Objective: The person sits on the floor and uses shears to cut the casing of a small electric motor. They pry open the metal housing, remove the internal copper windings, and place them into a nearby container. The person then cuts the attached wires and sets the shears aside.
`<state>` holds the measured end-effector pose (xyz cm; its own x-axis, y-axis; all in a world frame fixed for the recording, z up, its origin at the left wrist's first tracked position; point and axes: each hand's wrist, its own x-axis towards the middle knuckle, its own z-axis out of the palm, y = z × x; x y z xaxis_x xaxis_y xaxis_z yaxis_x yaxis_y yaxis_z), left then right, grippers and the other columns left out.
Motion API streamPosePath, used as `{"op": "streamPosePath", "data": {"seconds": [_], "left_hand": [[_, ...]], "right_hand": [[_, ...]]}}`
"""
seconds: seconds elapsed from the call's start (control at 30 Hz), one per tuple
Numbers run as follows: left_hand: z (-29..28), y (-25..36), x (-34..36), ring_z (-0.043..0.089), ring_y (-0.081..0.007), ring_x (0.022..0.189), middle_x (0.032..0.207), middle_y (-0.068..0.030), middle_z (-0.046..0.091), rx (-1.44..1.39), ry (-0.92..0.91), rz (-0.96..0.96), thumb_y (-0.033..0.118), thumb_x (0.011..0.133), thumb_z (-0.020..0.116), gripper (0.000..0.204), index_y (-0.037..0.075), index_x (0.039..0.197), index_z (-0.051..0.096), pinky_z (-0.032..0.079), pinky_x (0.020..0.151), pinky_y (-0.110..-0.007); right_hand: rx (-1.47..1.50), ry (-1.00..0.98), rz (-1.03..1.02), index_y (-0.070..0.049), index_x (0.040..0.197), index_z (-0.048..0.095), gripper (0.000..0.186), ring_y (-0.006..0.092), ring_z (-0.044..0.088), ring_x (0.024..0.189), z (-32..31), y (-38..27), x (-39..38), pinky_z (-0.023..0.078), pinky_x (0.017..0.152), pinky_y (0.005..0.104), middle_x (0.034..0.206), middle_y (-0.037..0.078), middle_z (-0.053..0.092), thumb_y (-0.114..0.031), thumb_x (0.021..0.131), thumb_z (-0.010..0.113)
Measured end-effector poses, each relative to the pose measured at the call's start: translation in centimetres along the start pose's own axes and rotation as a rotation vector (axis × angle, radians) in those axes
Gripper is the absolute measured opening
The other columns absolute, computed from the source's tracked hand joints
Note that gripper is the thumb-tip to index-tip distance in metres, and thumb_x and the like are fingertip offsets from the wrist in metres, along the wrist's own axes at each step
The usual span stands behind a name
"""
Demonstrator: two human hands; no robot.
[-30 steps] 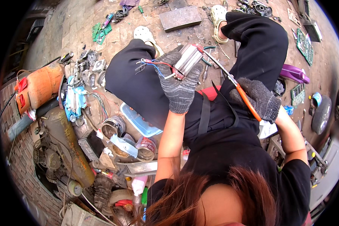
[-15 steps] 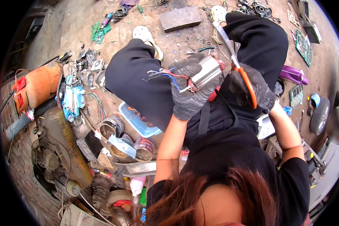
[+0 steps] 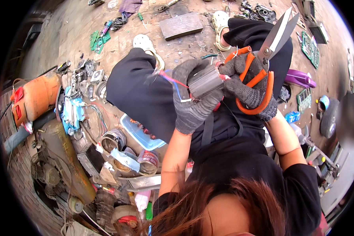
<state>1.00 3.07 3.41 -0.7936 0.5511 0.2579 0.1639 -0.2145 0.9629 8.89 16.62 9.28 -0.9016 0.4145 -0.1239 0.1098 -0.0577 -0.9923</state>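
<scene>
My left hand (image 3: 194, 112), in a dark grey knit glove, is closed round a motor stator (image 3: 205, 82) with a ridged grey metal body. Red, blue and white wires (image 3: 172, 80) trail from its left end. Reddish windings (image 3: 223, 73) show at the right end. There, the fingertips of my gloved right hand (image 3: 244, 89) touch or nearly touch the windings. Orange-handled scissors (image 3: 266, 51) hang on that hand, the handle loops round its fingers. Their blades point up and away to the right, slightly parted. Whether the fingertips pinch a strand cannot be made out.
A metal block (image 3: 181, 26) lies on the ground ahead, with green circuit boards (image 3: 99, 41) to its left. Left of my legs are an orange gas cylinder (image 3: 37, 94), open cans (image 3: 147, 162) and a blue plastic tub (image 3: 139, 135). A purple object (image 3: 301, 78) lies right.
The scissors have swung from lying along my right hand to pointing up and right, blades now parted. My right hand has moved left to the stator's end. The stator has tilted slightly.
</scene>
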Motion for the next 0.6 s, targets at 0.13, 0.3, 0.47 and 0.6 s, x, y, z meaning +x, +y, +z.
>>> {"op": "streamPosePath", "data": {"seconds": [0.13, 0.3, 0.47, 0.6], "left_hand": [[-2.6, 0.9, 1.0, 0.054, -0.0191, 0.098, 0.109, -0.0118, 0.053, -0.364, -0.256, -0.389, 0.022, 0.069, 0.073, 0.067, -0.001, 0.122, 0.039, 0.044, 0.085, -0.032], [-2.8, -0.7, 2.0, 0.054, -0.0160, 0.096, 0.108, -0.0086, 0.055, 0.069, -0.579, -0.183, 0.012, 0.067, 0.074, 0.065, 0.000, 0.121, 0.040, 0.044, 0.084, -0.031], [-1.5, -0.8, 1.1, 0.051, -0.0178, 0.102, 0.111, -0.0079, 0.052, -0.262, 0.002, -0.357, 0.003, 0.066, 0.072, 0.060, 0.002, 0.119, 0.043, 0.045, 0.085, -0.032], [-1.6, -1.3, 1.3, 0.053, -0.0172, 0.097, 0.110, -0.0101, 0.051, 0.049, 0.112, -0.088, -0.002, 0.061, 0.074, 0.067, 0.001, 0.119, 0.042, 0.046, 0.082, -0.030]], "right_hand": [[-0.065, -0.101, 0.005, 0.000, 0.099, 0.046, 0.035, 0.0135, 0.056, 0.081, -0.3, -0.4, 0.3, 0.047, 0.075, 0.0274, 0.090, 0.007, 0.058, -0.002, 0.072, 0.068], [-0.207, -0.211, -0.027, 0.000, 0.109, 0.042, 0.053, 0.0156, 0.057, 0.087, -0.8, -1.5, 1.5, 0.044, 0.081, 0.0286, 0.093, 0.009, 0.059, -0.014, 0.069, 0.073], [-0.634, -0.054, -0.197, 0.006, 0.118, 0.035, 0.079, 0.0284, 0.052, 0.098, -1.9, 0.3, 1.8, 0.042, 0.085, 0.0337, 0.109, 0.019, 0.049, -0.028, 0.060, 0.079], [-0.740, -0.039, -0.168, 0.007, 0.117, 0.036, 0.064, 0.0369, 0.052, 0.096, -0.5, 1.8, -0.1, 0.042, 0.083, 0.0392, 0.101, 0.024, 0.050, -0.021, 0.070, 0.068]]}}
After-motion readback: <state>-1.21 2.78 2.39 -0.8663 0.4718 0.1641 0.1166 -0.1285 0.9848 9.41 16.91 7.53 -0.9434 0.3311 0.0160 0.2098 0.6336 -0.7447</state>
